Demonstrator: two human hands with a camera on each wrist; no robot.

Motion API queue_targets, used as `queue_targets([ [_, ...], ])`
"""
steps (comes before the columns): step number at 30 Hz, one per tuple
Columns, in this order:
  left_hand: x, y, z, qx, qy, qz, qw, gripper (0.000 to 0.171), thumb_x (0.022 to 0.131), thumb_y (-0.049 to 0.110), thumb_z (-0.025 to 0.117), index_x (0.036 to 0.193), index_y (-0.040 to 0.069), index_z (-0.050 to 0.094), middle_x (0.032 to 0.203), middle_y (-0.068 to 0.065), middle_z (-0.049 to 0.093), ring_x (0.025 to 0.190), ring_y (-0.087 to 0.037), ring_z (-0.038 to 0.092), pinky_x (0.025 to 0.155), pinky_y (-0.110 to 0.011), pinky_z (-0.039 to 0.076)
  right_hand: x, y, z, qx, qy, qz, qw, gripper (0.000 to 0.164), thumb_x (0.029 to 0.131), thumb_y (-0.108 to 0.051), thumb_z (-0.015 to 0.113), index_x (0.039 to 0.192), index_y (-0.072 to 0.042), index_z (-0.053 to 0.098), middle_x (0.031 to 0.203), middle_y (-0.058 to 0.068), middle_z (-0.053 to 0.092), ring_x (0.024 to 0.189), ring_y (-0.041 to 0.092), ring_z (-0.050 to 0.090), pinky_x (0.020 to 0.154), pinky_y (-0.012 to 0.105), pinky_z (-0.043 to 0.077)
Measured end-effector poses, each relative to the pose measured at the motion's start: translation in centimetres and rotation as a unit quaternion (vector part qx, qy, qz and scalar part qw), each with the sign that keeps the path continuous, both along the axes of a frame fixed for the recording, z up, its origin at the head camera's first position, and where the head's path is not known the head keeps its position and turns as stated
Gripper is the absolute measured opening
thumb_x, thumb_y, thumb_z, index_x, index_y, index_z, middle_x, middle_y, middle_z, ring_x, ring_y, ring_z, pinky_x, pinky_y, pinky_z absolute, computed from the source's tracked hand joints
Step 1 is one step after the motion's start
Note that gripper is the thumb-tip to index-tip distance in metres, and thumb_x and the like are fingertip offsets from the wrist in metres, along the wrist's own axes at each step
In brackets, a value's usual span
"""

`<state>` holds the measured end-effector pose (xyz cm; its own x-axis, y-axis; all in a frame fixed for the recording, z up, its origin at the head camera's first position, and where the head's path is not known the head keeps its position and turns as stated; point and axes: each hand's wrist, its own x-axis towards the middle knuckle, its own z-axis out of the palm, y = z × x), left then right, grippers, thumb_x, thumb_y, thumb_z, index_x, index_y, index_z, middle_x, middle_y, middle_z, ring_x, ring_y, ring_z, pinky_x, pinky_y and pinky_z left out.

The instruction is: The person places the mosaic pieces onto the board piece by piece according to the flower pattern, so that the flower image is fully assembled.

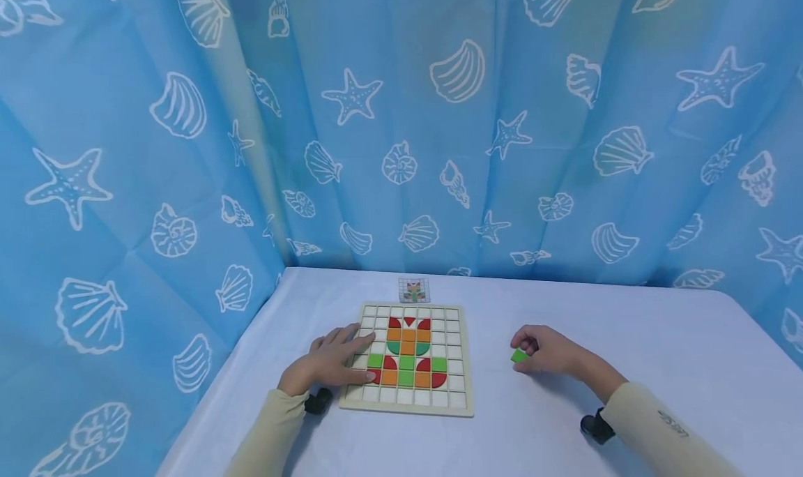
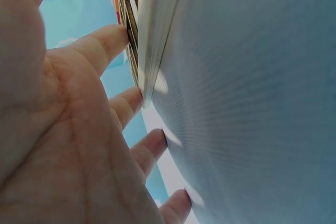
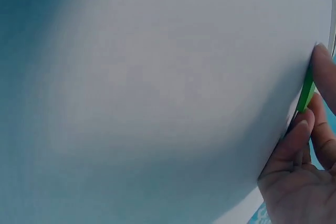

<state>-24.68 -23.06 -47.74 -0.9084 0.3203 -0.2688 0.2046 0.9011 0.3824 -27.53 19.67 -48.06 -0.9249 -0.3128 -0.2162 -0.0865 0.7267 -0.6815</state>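
Note:
My right hand (image 1: 547, 351) pinches a light green square tile (image 1: 518, 356) between thumb and fingers, close over the white table to the right of the board. In the right wrist view the green tile (image 3: 306, 92) shows edge-on between the thumb and the fingertips. With fingers spread, my left hand (image 1: 329, 362) rests on the left side of a cream grid board (image 1: 469, 386). Red, orange, green and teal pieces form a pattern in the board's middle cells. The left wrist view shows fingertips (image 2: 116, 38) at the board's rim and others on the cloth.
A small printed card (image 1: 414, 290) with a coloured grid pattern lies just behind the board. The white tablecloth (image 1: 627, 337) reaches back to a blue curtain (image 1: 401, 114) with white shells and starfish. Dark wrist cameras sit beneath both sleeves.

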Motion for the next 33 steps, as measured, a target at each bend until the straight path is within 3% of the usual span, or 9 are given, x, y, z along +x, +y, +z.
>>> queue_targets([
  [9,-0.1,0.0,0.3,-0.003,0.000,0.004,1.0000,0.084,0.083,0.064,0.066,0.154,0.033,0.034,0.165,-0.005,0.018,0.151,-0.037,0.013,0.117,-0.064,0.014,0.4,-0.2,0.5,0.055,0.028,-0.039,0.997,0.035,0.074,-0.017,0.087,0.099,-0.004,0.066,0.090,0.005,0.061,0.084,0.019,0.054,0.072,0.029,0.052],
  [21,0.0,-0.1,0.5,0.001,-0.012,0.010,0.9999,0.086,0.083,0.065,0.066,0.155,0.033,0.032,0.166,-0.005,0.017,0.150,-0.038,0.012,0.118,-0.064,0.012,1.0,-1.5,0.8,0.070,0.086,0.022,0.994,0.024,0.080,-0.007,0.078,0.091,-0.010,0.056,0.083,0.001,0.061,0.077,0.016,0.052,0.068,0.030,0.049],
  [28,-0.1,-0.2,0.5,-0.009,-0.012,-0.002,0.9999,0.086,0.084,0.065,0.064,0.156,0.032,0.030,0.166,-0.006,0.016,0.151,-0.036,0.013,0.117,-0.064,0.013,0.8,-4.1,1.6,0.071,0.135,0.002,0.988,0.012,0.087,-0.007,0.073,0.090,-0.011,0.062,0.081,-0.001,0.064,0.075,0.014,0.054,0.067,0.028,0.050],
  [33,0.0,0.0,0.5,-0.007,-0.010,0.005,0.9999,0.085,0.084,0.062,0.067,0.155,0.033,0.032,0.165,-0.005,0.018,0.150,-0.036,0.014,0.117,-0.063,0.015,0.9,-7.9,2.4,0.039,0.159,-0.010,0.986,0.011,0.087,-0.010,0.074,0.094,-0.011,0.066,0.084,-0.002,0.066,0.078,0.013,0.058,0.072,0.030,0.052],
])
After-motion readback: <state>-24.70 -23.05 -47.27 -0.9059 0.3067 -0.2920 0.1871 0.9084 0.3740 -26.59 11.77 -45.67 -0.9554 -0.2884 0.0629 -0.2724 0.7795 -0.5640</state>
